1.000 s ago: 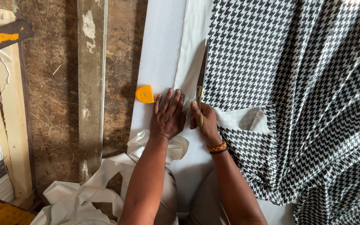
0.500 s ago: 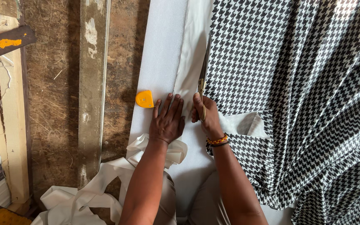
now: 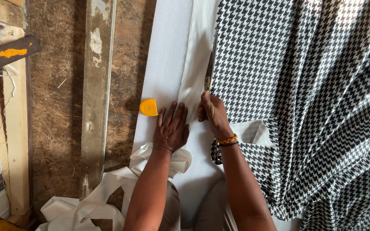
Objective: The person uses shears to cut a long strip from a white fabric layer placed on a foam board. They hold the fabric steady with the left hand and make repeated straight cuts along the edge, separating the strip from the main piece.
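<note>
My left hand (image 3: 171,128) lies flat, fingers spread, on a white lining strip (image 3: 195,72) that runs along a white foam sheet (image 3: 165,55). My right hand (image 3: 213,113) grips a pair of scissors (image 3: 208,72), whose blades point away from me along the edge of the black-and-white houndstooth fabric (image 3: 305,98). An orange-yellow piece of tailor's chalk (image 3: 149,107) rests on the foam just left of my left hand's fingers. My right wrist wears orange and dark bracelets.
A worn wooden table (image 3: 61,107) with a pale wooden slat (image 3: 97,98) lies to the left. Cut white fabric strips (image 3: 108,192) are heaped near my left forearm. The houndstooth cloth hangs in folds at the right. Timber pieces (image 3: 9,128) stand at the far left.
Both hands have slid forward along the white strip, away from me. The scissors have advanced along the houndstooth edge. The chalk has stayed in place.
</note>
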